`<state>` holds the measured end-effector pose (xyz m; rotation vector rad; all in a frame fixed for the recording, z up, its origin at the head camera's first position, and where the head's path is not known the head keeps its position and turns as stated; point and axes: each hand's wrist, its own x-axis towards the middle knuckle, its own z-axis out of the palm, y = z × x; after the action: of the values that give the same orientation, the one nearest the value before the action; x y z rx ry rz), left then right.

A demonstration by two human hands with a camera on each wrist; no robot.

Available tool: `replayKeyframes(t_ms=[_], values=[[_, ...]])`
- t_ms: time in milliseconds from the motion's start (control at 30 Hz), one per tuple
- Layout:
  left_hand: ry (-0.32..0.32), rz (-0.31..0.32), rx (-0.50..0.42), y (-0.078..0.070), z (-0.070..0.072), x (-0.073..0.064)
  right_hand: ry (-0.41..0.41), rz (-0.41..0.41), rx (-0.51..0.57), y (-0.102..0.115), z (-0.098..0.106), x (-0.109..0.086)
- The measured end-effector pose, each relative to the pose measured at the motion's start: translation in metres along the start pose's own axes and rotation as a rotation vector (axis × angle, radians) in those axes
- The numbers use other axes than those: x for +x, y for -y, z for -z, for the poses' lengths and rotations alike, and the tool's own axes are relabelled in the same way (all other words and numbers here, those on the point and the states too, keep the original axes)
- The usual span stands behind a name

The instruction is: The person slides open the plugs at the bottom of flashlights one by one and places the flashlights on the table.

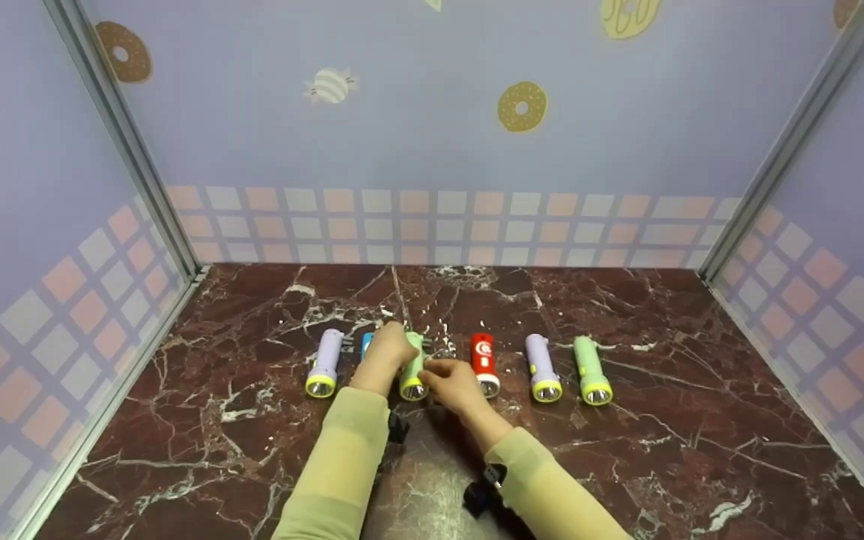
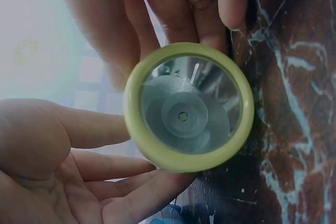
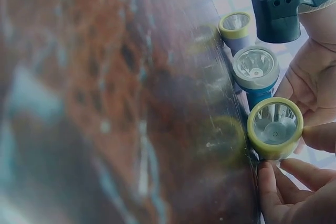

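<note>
A light green flashlight (image 1: 412,369) with a yellow ring lies on the table between both hands, its lens (image 2: 184,114) facing the person. My left hand (image 1: 388,346) grips its body from the left, partly covering it. From the right, my right hand (image 1: 456,384) pinches it near the head, thumb and fingers at the yellow ring (image 3: 253,141). Just left of it lies a blue flashlight (image 1: 367,342), mostly hidden by the left hand but showing its pale head (image 3: 255,66) in the right wrist view. A red flashlight (image 1: 484,352) with a white head lies right beside the right hand.
A purple flashlight (image 1: 326,352) lies at the row's left end. Further right are another purple flashlight (image 1: 541,360) and a second green flashlight (image 1: 590,364). The dark red marbled table (image 1: 252,465) is bounded by patterned walls (image 1: 432,150) at the back and sides.
</note>
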<state>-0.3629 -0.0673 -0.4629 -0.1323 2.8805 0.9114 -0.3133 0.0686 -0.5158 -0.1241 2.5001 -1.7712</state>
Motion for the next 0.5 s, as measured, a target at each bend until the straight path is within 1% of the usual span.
replayKeyframes(t_ms=[300,500], values=[[-0.003,-0.01,0.003,-0.0002,0.001,-0.0017,0.002,0.007,-0.001,0.0017,0.0002,-0.0009],[-0.014,-0.019,0.021,0.0001,0.0012,-0.0005,0.004,0.014,0.001,0.0021,0.0008,-0.0013]])
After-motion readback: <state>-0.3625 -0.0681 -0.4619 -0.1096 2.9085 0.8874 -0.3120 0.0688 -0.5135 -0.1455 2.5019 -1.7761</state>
